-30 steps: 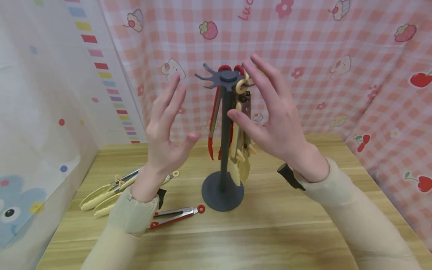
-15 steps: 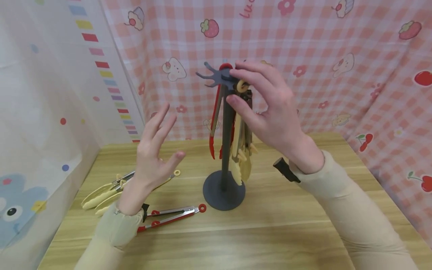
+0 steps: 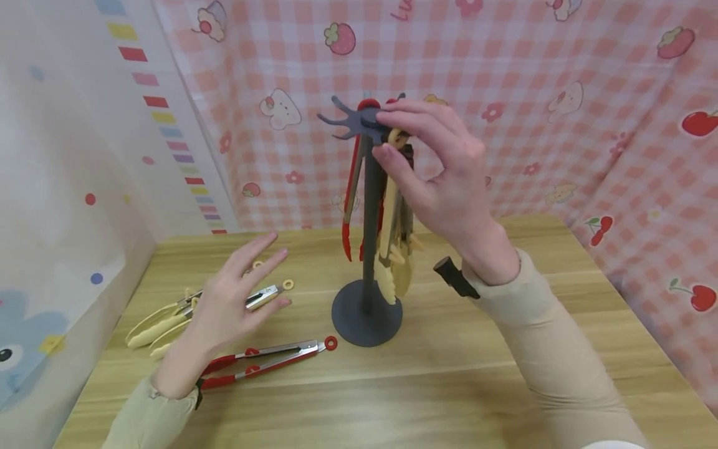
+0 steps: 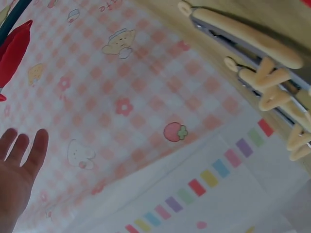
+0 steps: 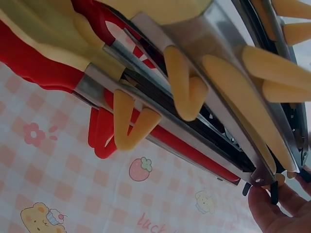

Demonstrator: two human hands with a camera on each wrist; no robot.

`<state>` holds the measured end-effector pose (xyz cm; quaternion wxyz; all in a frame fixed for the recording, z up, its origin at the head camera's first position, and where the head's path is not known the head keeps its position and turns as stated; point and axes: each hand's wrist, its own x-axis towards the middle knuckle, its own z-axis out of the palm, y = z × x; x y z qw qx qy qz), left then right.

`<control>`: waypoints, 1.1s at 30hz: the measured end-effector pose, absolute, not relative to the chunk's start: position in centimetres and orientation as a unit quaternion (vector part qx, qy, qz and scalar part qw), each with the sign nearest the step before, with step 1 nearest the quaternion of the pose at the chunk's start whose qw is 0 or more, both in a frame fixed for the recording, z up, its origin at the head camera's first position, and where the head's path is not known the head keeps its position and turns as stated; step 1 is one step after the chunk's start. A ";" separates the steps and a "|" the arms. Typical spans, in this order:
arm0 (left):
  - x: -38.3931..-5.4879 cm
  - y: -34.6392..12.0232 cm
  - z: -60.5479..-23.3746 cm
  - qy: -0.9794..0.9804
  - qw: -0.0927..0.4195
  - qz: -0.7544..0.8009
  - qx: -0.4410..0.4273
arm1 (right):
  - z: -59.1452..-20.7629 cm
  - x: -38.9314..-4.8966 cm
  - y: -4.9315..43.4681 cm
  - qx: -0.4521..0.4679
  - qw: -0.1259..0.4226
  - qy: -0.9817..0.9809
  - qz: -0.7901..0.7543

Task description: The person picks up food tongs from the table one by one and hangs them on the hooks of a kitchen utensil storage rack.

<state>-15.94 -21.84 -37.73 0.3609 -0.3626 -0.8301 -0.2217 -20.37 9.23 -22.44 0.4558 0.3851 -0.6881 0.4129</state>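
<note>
A dark grey utensil stand (image 3: pixel 368 249) with curved hooks stands upright on the table. My right hand (image 3: pixel 440 165) holds its hook head, fingers over the top and thumb beneath; the hooks there are partly hidden. Beside that hand hang red tongs (image 3: pixel 351 199) and cream tongs (image 3: pixel 387 280), which fill the right wrist view along with metal arms and cream tabs (image 5: pixel 187 99). My left hand (image 3: pixel 227 305), fingers spread and holding nothing, is above cream tongs (image 3: pixel 159 327) lying on the table. Red tongs (image 3: pixel 275 362) lie just in front of it.
The wooden table (image 3: pixel 449 393) runs under everything. A pink checked cloth (image 3: pixel 482 62) hangs behind and to the right, and a white cloth (image 3: pixel 67 168) hangs on the left.
My left hand has come down and to the left, from beside the stand to over the cream tongs. My right hand has closed in on the hook head.
</note>
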 end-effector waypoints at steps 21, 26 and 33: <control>-11.9 -23.5 -43.8 -0.915 0.172 -0.092 -0.354 | -21.7 -20.1 8.9 0.382 0.462 -0.692 0.402; -11.5 -22.9 -44.6 -0.931 0.107 -0.076 -0.340 | -21.8 -20.1 9.2 0.381 0.460 -0.697 0.396; -11.3 -22.7 -45.5 -0.937 0.057 -0.061 -0.339 | -22.0 -20.0 9.5 0.381 0.457 -0.700 0.396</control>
